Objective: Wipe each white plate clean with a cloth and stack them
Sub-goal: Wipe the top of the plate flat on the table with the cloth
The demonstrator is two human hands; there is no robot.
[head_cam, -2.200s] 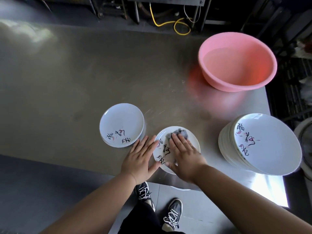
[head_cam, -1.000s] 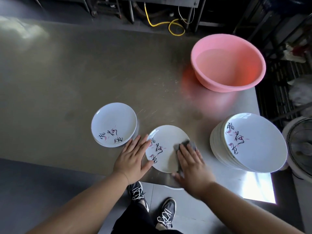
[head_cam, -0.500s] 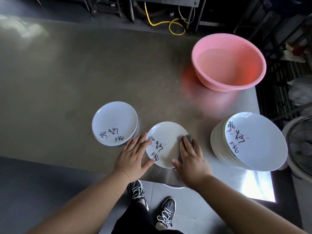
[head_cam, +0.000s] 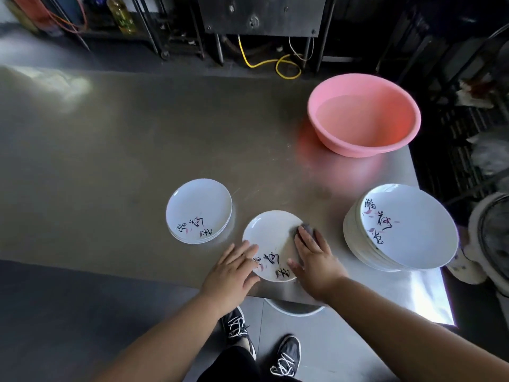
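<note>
Plate (head_cam: 271,238) between flat left hand (head_cam: 234,272) and cloth-pressing (head_cam: 309,230), straight-fingered right hand (head_cam: 316,260).

Plate (head_cam: 271,238) sits centre-front on table (head_cam: 110,150), betw. short stack (head_cam: 199,210) at left & tall stack (head_cam: 402,230) at right. Basin (head_cam: 363,114) behind tall stack.

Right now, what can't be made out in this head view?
- Cloth: mostly under the right hand.
- Middle plate: near rim hidden by both hands; left hand covers part of its print.
- Right stack: plate count unreadable, edges blur together.
- Basin: contents unclear.
- Object at right edge: cut off.
</note>
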